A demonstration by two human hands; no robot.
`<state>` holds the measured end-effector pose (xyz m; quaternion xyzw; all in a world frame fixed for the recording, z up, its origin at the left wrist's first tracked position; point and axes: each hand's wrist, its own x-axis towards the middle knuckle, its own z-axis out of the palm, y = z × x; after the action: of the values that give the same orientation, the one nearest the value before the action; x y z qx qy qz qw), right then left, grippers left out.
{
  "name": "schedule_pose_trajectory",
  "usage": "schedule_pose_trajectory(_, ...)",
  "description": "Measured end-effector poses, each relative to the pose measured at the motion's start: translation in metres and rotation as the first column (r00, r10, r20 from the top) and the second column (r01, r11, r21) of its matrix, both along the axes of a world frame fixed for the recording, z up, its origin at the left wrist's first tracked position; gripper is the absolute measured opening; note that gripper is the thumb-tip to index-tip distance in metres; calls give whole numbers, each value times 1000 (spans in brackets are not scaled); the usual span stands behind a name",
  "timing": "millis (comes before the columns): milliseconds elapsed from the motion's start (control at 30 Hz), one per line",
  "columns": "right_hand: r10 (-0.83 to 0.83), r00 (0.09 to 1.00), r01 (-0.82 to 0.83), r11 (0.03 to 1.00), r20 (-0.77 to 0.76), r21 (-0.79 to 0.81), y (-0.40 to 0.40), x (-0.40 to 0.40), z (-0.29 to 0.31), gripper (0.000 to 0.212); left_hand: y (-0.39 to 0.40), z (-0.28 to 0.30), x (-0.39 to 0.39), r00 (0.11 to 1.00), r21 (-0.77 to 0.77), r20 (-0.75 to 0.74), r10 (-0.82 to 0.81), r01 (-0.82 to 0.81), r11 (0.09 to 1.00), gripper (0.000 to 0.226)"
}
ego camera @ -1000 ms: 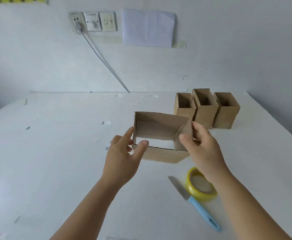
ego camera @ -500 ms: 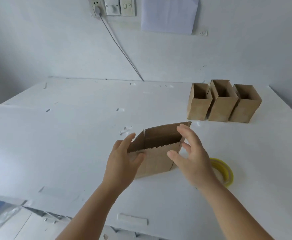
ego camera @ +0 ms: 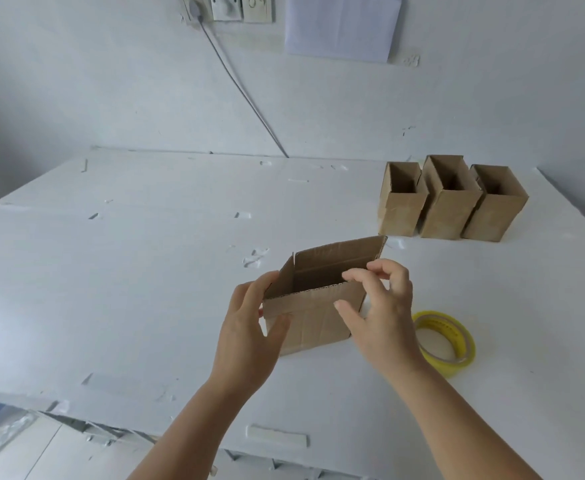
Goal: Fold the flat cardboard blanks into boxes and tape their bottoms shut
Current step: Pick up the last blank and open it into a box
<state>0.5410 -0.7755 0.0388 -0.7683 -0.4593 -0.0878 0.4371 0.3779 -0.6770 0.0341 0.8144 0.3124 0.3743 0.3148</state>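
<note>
A large white table [ego camera: 118,271] fills most of the view, its far edge meeting a pale wall [ego camera: 111,91] and its near edge crossing the lower left, where a white strip [ego camera: 276,435] is stuck along it. The left half of the tabletop is open room, marked only by small scraps and dents. On the wall a power socket [ego camera: 194,6] feeds a grey cable [ego camera: 246,95] that slants down to the table's back edge, beside a sheet of paper [ego camera: 341,26] cut off by the top of the frame.

Three folded boxes [ego camera: 447,206] stand upright and open-topped at the far right, touching in a row. Near the middle, the half-formed cardboard box [ego camera: 313,317] stands on the table with its opening upward and one long flap raised at the back. The left hand [ego camera: 249,337] grips its left end, thumb on the front face and fingers curled behind the side flap. The right hand [ego camera: 384,313] holds the right end, thumb against the front face and fingers bent over the top rim. A yellow tape roll [ego camera: 448,344] lies flat just right of the right wrist, partly hidden by it.

Compared with a second ago, the box has been turned from an open sleeve showing the table through it to standing on the table, and the view has tilted downward. The blue-handled knife seen then is out of sight now. Whether the box's bottom is closed cannot be told. Something blue and clear at the lower left corner is too blurred to identify
</note>
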Motion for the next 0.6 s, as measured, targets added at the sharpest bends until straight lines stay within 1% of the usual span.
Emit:
schedule_pose_trajectory(33,20,999,-20,1000,-26,8,0,0,1,25,0,-1,0,1000,4,-7,-10,10,1000,71)
schedule_pose_trajectory(67,42,998,-42,999,-52,15,0,1,2,18,1,-2,0,1000,7,-11,-19,19,1000,73)
schedule_pose_trajectory(100,68,995,-66,998,-71,19,-1,1,2,16,2,-2,0,1000,6,-12,-28,29,1000,75)
schedule_pose_trajectory(200,154,982,-155,988,-110,-2,-4,0,5,19,10,-2,0,998,-15,-9,-57,57,998,76)
schedule_pose_trajectory(267,182,976,-183,983,-117,-2,-6,0,6,19,15,-1,0,996,-16,-23,-85,85,996,73)
schedule_pose_trajectory(367,177,977,-172,984,-118,47,-6,0,4,18,18,-3,-2,993,-33,-33,-111,110,993,61)
schedule_pose_trajectory(467,162,974,-148,985,-161,93,-4,-2,-1,16,19,-7,-5,995,-92,3,-97,97,991,38)
schedule_pose_trajectory(567,121,970,-94,987,-211,133,-3,-2,-6,17,20,-7,-5,998,-101,25,-66,68,992,17)
schedule_pose_trajectory(600,104,971,-77,988,-216,132,-2,-2,-8,18,21,-8,-4,998,-87,23,-53,55,995,19)
